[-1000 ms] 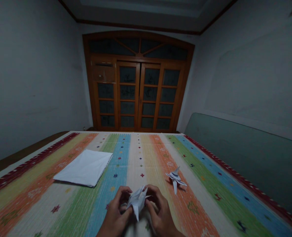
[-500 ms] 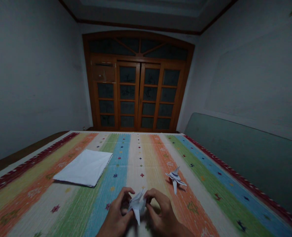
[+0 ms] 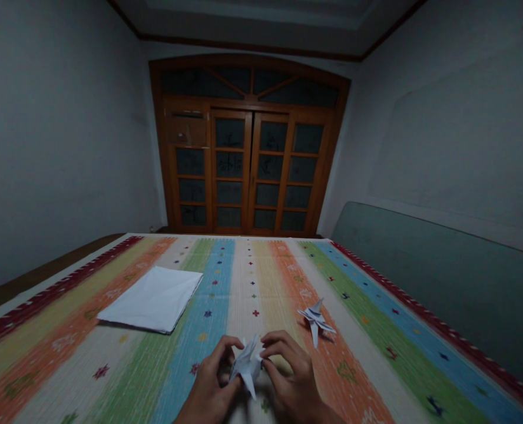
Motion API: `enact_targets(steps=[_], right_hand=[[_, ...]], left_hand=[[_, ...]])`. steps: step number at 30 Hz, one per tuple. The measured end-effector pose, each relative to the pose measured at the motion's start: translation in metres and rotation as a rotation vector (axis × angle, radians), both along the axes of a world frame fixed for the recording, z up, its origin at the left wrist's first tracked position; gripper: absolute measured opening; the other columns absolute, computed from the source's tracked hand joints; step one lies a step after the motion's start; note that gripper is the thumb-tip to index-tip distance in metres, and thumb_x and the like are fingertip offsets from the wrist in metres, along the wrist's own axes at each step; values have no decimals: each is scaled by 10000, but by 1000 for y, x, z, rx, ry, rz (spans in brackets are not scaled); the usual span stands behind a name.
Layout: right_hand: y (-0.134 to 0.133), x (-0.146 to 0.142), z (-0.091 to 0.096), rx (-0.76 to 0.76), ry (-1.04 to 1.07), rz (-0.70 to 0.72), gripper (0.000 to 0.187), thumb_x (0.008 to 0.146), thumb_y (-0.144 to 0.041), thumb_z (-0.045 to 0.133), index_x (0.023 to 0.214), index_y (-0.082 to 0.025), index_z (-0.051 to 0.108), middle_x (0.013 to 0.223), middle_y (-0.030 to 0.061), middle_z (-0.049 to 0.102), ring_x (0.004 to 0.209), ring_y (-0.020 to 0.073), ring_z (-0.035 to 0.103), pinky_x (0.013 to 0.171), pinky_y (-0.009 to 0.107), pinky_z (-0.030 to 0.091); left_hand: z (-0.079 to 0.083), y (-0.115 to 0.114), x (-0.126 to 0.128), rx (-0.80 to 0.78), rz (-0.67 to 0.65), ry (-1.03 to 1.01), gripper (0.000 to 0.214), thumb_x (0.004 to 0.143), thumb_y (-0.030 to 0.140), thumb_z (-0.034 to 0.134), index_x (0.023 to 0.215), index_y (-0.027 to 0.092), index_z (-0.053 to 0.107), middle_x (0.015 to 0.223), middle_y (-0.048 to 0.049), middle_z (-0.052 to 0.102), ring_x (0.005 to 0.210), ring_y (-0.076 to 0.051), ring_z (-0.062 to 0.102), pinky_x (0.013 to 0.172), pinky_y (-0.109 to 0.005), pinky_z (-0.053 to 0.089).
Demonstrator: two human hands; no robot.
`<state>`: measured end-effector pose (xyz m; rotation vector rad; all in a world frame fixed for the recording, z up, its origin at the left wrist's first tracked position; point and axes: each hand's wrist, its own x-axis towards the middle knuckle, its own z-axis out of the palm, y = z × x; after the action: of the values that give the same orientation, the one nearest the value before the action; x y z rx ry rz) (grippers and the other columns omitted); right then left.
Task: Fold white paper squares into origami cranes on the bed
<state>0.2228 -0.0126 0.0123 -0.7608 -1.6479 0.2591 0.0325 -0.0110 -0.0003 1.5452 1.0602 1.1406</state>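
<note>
A folded white origami paper figure (image 3: 247, 366) is between my hands at the near edge of the view, with a pointed tip toward me. My left hand (image 3: 215, 374) pinches its left side between thumb and fingers. On the other side, my right hand (image 3: 290, 371) has its thumb and fingertips closed on the right edge of the paper. A second origami figure (image 3: 315, 321), with several pointed arms, lies on the cloth beyond my right hand. To the left rests a stack of white square paper (image 3: 153, 299).
A striped tablecloth (image 3: 131, 377) in many colours covers the table. Along the right side stands a pale green panel (image 3: 420, 265). Wooden doors with glass panes (image 3: 250, 171) are beyond the table's far end, between grey-white walls.
The paper figure has turned slightly, its near tip swinging a little to the right. My right hand's fingers have shifted a bit on its edge. The paper stack and second figure lie still.
</note>
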Motion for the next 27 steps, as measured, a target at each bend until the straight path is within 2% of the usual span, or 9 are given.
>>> enact_targets(steps=[5, 14, 16, 19, 22, 24, 27], right_hand=[[-3, -2, 0, -49, -49, 61, 150, 839, -73, 615, 849, -207, 681, 851, 81, 742, 801, 224, 731, 723, 294, 581], [-5, -3, 1, -175, -73, 48, 150, 899, -144, 567, 817, -196, 681, 749, 48, 719, 692, 186, 700, 644, 249, 518], [-6, -3, 1, -168, -57, 63, 154, 917, -168, 552, 838, -193, 682, 755, 50, 717, 696, 188, 699, 645, 251, 525], [-6, -3, -2, -168, -23, 69, 93, 873, -184, 620, 932, -189, 692, 797, 53, 732, 711, 199, 703, 659, 259, 552], [-5, -3, -5, -194, -8, 48, 208, 843, -180, 676, 1044, -193, 726, 848, 59, 768, 737, 210, 722, 693, 272, 568], [-4, -4, -6, -232, -4, 35, 156, 855, -199, 689, 993, -205, 762, 812, 53, 774, 716, 209, 721, 677, 272, 558], [-2, -5, -3, -322, 34, 29, 70, 847, -221, 709, 817, -207, 771, 745, 46, 761, 687, 206, 707, 648, 269, 532]], left_hand=[[2, -3, -1, 19, -1, 7, 274, 793, 248, 742, 1043, 218, 634, 797, 26, 564, 721, -169, 577, 588, -200, 453], [2, -3, -2, 38, 34, -9, 242, 794, 291, 735, 1002, 218, 635, 804, 14, 595, 747, -184, 618, 638, -227, 509], [3, -3, -2, 40, 31, -6, 242, 794, 300, 737, 998, 217, 637, 811, 11, 595, 760, -189, 620, 646, -231, 514], [4, -3, -1, 32, 10, 1, 235, 805, 301, 729, 1003, 219, 631, 818, 11, 596, 769, -194, 626, 646, -236, 515], [4, -3, -2, 41, -17, 16, 204, 823, 283, 707, 999, 222, 624, 817, 11, 606, 775, -195, 634, 659, -242, 513], [4, -3, -2, 52, -25, 19, 195, 823, 263, 700, 999, 223, 626, 810, 14, 607, 766, -189, 631, 662, -240, 510], [3, -4, -2, 62, -25, 21, 209, 806, 236, 707, 1001, 223, 635, 793, 24, 601, 731, -174, 618, 638, -228, 501]])
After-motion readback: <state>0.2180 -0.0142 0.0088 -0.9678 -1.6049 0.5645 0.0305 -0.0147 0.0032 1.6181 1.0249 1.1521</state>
